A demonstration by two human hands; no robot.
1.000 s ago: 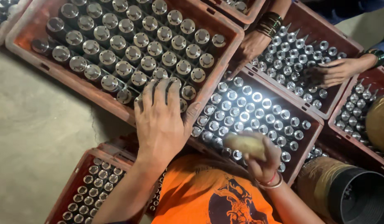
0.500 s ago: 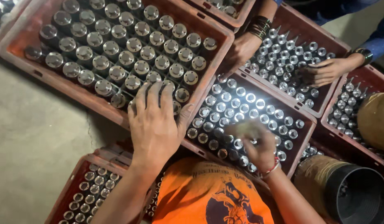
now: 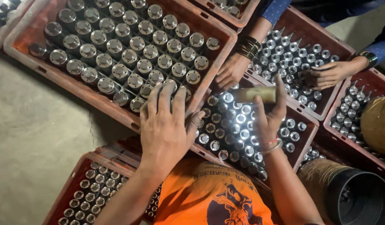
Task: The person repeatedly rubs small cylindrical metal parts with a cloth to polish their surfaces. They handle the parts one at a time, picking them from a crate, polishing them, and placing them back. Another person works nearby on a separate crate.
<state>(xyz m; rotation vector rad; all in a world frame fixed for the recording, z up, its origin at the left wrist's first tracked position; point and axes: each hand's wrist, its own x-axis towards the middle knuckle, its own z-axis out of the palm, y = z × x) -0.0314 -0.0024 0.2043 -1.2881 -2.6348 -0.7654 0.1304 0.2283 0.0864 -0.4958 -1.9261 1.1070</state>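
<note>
My left hand (image 3: 165,125) lies flat, fingers spread, on the near rim of a large red crate (image 3: 117,111), its fingertips touching the shiny round-headed metal parts (image 3: 138,46) standing in rows inside. My right hand (image 3: 267,118) is raised over a second red crate (image 3: 303,111) of smaller metal parts (image 3: 234,125) and grips a brownish cylindrical piece (image 3: 255,95) held sideways. My orange shirt (image 3: 213,196) shows at the bottom.
Another person's two hands (image 3: 231,71) (image 3: 327,75) reach into a crate of pointed metal parts (image 3: 296,54) at the upper right. More red crates sit at bottom left (image 3: 82,166) and far right (image 3: 363,137). A black bucket (image 3: 359,200) stands at bottom right. Grey floor lies at left.
My right hand has lifted from the small-parts crate, raising the brownish cylinder higher. My left hand has stayed on the big crate's rim. The view shifted slightly.
</note>
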